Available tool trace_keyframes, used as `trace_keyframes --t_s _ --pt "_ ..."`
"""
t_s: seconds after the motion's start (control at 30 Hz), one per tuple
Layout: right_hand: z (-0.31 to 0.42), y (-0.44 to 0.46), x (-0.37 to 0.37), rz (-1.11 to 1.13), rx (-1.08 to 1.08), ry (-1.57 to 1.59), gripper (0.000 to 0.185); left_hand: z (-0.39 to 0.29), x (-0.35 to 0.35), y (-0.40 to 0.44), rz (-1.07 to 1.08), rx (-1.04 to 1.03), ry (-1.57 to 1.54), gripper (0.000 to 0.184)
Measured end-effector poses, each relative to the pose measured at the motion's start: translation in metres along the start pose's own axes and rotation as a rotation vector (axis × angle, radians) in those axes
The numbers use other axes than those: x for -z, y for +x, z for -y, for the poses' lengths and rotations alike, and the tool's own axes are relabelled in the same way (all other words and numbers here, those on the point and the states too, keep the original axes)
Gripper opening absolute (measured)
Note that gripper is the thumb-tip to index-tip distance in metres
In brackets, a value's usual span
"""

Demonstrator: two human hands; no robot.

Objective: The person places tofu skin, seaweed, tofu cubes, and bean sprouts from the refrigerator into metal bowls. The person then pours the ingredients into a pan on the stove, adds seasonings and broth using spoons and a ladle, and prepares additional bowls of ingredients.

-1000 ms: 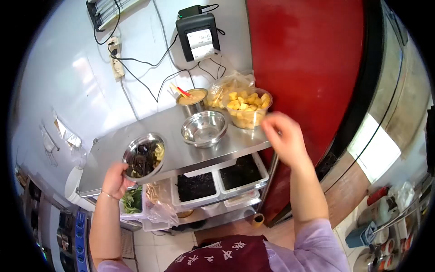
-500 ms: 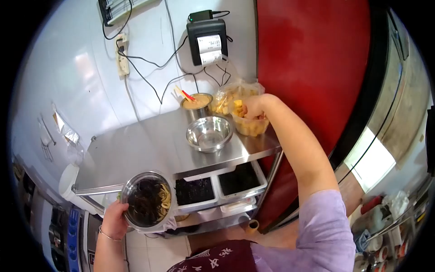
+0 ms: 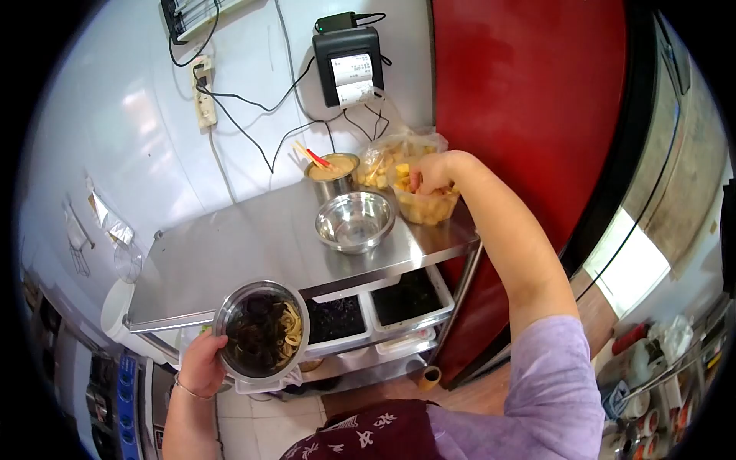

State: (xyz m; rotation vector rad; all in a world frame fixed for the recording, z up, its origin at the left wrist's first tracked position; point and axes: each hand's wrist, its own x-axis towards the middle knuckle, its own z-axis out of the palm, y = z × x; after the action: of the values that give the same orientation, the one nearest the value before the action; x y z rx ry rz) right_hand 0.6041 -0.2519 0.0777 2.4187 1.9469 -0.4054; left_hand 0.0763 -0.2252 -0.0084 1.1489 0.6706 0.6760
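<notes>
My left hand (image 3: 205, 363) grips the rim of a steel bowl (image 3: 230, 303) in front of the table's near left edge. Dark strips and pale yellow pieces (image 3: 292, 330) lie inside that bowl. My right hand (image 3: 437, 173) reaches into a clear tub (image 3: 426, 208) of yellow chunks at the table's right end; its fingers curl among the chunks, and what they pinch is hidden. Another steel bowl (image 3: 355, 221) stands on the table left of the tub, with nothing in it. Behind the tub is a plastic bag (image 3: 373, 164) of yellow pieces.
A pot of tan sauce (image 3: 333, 170) with red-and-yellow handles stands at the back of the steel table (image 3: 222, 247). White trays of dark food (image 3: 405, 299) sit on the shelf below. A printer (image 3: 349, 67) hangs on the wall, beside a red panel (image 3: 529, 84).
My right hand has moved from beside the tub down into it. The bowl in my left hand has come nearer and right, away from over the table.
</notes>
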Motion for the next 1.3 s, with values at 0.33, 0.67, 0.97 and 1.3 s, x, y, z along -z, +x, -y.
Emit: trace_keyframes --t_s 0.33,0.67,0.97,1.3 --pt "-0.009 -0.005 -0.008 -0.417 0.070 -0.038 0.016 -0.003 -0.015 0.019 0.076 0.020 0.029 0.032" --pt "-0.004 -0.017 -0.003 -0.651 0.166 0.304 0.012 0.007 -0.005 0.044 0.073 0.091 -0.008 0.029" --pt "0.175 -0.057 -0.023 -0.240 0.671 0.833 0.008 0.000 -0.030 0.071 0.133 0.137 -0.002 0.024" --pt "0.182 -0.050 -0.021 -0.489 0.496 0.445 0.019 -0.019 -0.008 0.088 0.064 0.119 0.152 0.023"
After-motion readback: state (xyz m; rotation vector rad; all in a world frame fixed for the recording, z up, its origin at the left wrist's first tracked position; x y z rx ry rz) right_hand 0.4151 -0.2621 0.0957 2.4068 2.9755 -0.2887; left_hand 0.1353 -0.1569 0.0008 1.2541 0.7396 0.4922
